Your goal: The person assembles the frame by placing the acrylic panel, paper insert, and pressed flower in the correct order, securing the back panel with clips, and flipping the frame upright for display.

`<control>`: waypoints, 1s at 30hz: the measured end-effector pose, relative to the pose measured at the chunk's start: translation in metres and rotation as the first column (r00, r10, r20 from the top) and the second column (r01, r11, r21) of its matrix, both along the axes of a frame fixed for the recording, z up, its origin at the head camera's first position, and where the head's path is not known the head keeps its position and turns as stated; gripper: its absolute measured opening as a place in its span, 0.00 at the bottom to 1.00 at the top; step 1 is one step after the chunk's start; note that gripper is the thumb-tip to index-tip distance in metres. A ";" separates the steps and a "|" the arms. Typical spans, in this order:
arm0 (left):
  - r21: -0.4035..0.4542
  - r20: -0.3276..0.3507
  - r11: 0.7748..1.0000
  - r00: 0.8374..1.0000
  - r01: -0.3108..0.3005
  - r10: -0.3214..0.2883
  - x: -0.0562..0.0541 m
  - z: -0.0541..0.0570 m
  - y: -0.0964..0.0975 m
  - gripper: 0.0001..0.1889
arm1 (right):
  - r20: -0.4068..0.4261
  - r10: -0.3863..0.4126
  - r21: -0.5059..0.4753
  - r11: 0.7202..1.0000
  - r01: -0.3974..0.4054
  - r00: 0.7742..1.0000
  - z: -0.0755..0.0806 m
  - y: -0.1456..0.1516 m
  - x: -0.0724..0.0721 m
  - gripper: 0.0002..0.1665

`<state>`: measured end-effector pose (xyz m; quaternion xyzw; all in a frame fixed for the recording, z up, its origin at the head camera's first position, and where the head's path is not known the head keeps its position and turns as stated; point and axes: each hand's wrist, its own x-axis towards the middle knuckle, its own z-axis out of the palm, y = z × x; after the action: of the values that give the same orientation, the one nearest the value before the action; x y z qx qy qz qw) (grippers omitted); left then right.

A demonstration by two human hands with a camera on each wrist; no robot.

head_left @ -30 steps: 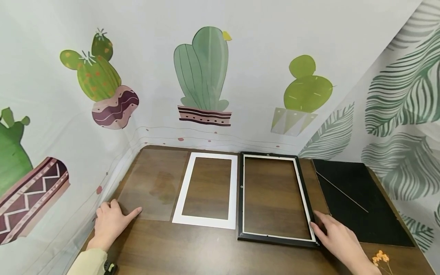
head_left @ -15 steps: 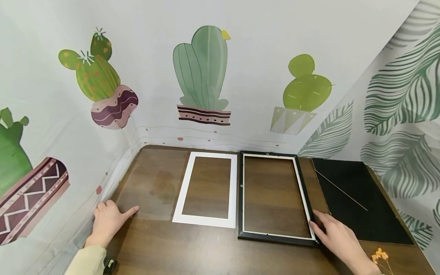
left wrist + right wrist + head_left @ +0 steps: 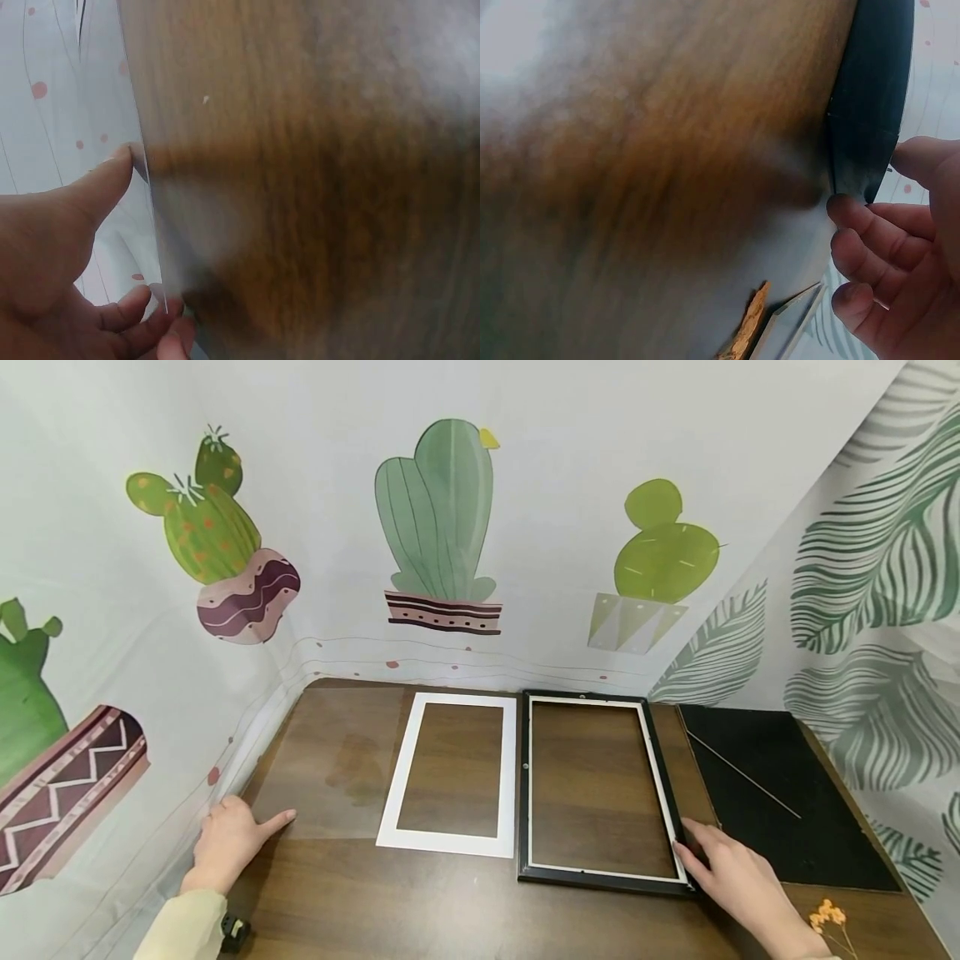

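My left hand (image 3: 227, 842) holds the near left edge of a thin clear sheet (image 3: 330, 777) at the table's left side. The left wrist view shows the thumb (image 3: 109, 180) touching the sheet's edge, the fingers bent near its corner. My right hand (image 3: 731, 868) grips the near right part of a black picture frame (image 3: 592, 881) with a pale inner edge. In the right wrist view, thumb and fingers (image 3: 866, 225) lie on two sides of the frame's corner. Between sheet and frame lies a white mat (image 3: 447, 842) with a rectangular opening.
A black backing board (image 3: 810, 852) lies at the right with a thin stick (image 3: 742, 772) across it. Small orange dried flowers (image 3: 827, 914) lie near the front right. A cactus-printed cloth (image 3: 555, 468) borders the brown wooden table (image 3: 420, 910) at the back and sides.
My left hand has slid a little left, and the clear sheet has shifted slightly left with it, widening the gap to the white mat. My right hand and the frame have stayed put.
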<state>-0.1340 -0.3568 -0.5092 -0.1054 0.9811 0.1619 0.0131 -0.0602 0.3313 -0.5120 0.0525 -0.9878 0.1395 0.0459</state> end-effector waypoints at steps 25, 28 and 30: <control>0.360 -0.079 0.932 0.997 0.038 -0.010 -0.002 0.018 -0.015 0.20 | -0.082 0.051 -0.006 0.999 -0.052 0.995 -0.003 0.002 0.001 0.21; 0.473 -0.098 0.879 0.995 0.064 -0.020 -0.002 0.020 -0.014 0.22 | -0.085 0.052 -0.007 0.999 -0.053 0.995 -0.003 0.003 0.001 0.21; 0.554 -0.107 0.829 0.994 0.077 -0.021 0.000 0.020 -0.014 0.22 | -0.087 0.054 -0.008 0.998 -0.055 0.995 -0.003 0.002 0.001 0.20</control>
<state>-0.1344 -0.3712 -0.4895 -0.0641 0.8931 0.4452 0.0001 -0.0591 0.3336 -0.5149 0.0850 -0.9823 0.1433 0.0851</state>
